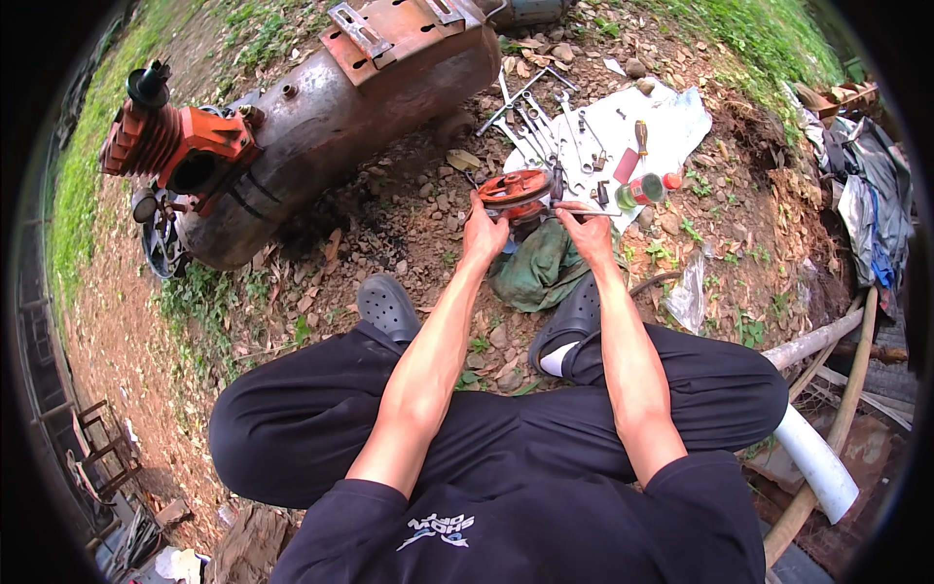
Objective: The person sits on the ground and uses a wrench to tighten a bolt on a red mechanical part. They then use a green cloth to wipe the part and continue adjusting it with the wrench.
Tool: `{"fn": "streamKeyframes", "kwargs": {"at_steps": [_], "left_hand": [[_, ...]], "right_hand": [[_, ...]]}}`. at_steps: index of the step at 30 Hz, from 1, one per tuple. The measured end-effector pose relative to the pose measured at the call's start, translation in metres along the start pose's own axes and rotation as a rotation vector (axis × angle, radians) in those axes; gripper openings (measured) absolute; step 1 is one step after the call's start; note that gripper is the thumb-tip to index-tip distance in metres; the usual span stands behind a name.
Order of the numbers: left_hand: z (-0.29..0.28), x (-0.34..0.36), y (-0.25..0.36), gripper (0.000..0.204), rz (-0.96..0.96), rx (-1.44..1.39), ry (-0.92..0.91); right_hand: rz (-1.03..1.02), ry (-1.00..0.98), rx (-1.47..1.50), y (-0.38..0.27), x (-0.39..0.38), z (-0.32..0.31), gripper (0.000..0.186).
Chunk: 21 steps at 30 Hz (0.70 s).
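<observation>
Between my hands is a red-orange spoked pulley wheel (pixel 518 185), tilted, with an orange metal body under it. My left hand (pixel 483 234) is closed on the pulley's left rim. My right hand (pixel 589 236) pinches a thin dark rod-like tool (pixel 578 210) that points left toward the part; its exact kind is too small to tell. A crumpled dark green cloth (pixel 541 270) lies beneath the part, between my feet. Just beyond my right hand are a green bottle (pixel 640 191) with a red cap and some small dark metal pieces.
Several wrenches (pixel 571 131) and a yellow-handled screwdriver (pixel 641 136) lie on a white sheet (pixel 681 122) ahead. A rusty compressor tank (pixel 341 117) with an orange pump head (pixel 185 146) lies to the left. Wooden poles (pixel 842 419) and a white pipe (pixel 815 462) are at right.
</observation>
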State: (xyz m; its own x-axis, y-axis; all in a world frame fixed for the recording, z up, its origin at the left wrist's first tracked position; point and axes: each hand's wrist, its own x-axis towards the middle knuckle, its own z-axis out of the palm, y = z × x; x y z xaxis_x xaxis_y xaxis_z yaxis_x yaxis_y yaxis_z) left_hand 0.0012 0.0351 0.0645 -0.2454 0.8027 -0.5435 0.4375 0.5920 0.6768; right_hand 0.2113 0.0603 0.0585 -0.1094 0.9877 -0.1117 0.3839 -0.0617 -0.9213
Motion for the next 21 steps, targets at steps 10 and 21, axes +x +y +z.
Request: {"fn": "streamKeyframes", "kwargs": {"at_steps": [10, 21], "left_hand": [[0.009, 0.006, -0.008, 0.1, 0.005, -0.064, -0.016], [0.015, 0.002, -0.012, 0.128, 0.042, -0.009, 0.032]], "right_hand": [[-0.034, 0.15, -0.084, 0.015, 0.002, -0.014, 0.019], [0.138, 0.143, -0.048, 0.0, 0.013, -0.014, 0.02]]}}
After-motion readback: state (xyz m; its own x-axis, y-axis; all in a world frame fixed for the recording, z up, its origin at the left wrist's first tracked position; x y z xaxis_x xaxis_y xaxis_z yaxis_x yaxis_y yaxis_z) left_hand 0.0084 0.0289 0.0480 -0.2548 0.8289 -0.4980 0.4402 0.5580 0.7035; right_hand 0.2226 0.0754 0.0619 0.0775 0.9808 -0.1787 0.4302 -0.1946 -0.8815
